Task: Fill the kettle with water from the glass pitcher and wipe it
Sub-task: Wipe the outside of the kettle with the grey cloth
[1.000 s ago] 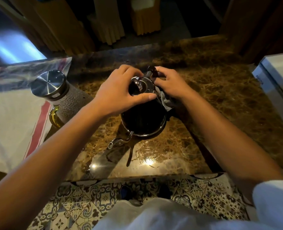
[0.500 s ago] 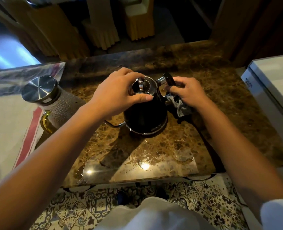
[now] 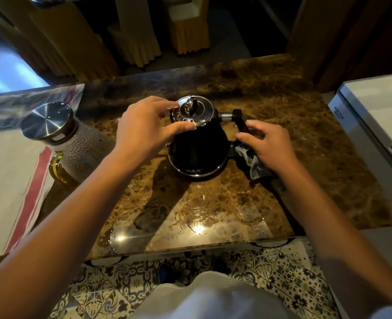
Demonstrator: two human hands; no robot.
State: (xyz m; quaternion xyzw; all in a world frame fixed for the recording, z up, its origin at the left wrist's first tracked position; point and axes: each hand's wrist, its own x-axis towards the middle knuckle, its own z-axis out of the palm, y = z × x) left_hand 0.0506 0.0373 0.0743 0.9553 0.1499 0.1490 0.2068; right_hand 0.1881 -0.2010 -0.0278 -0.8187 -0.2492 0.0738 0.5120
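A black kettle with a steel lid stands upright on the brown marble counter. My left hand pinches the lid's rim between thumb and fingers. My right hand holds a grey cloth against the kettle's black handle on its right side. The glass pitcher, textured with a steel lid and a yellow handle, stands at the counter's left end, apart from both hands.
A white cloth with a red stripe covers the surface at the left. A white appliance stands at the right edge. Draped chairs sit beyond the counter. Patterned floor tiles lie below the front edge.
The kettle, tilted toward me a second ago, now stands upright. My right hand with the cloth has slid from the lid area down the handle. My left hand stays at the lid.
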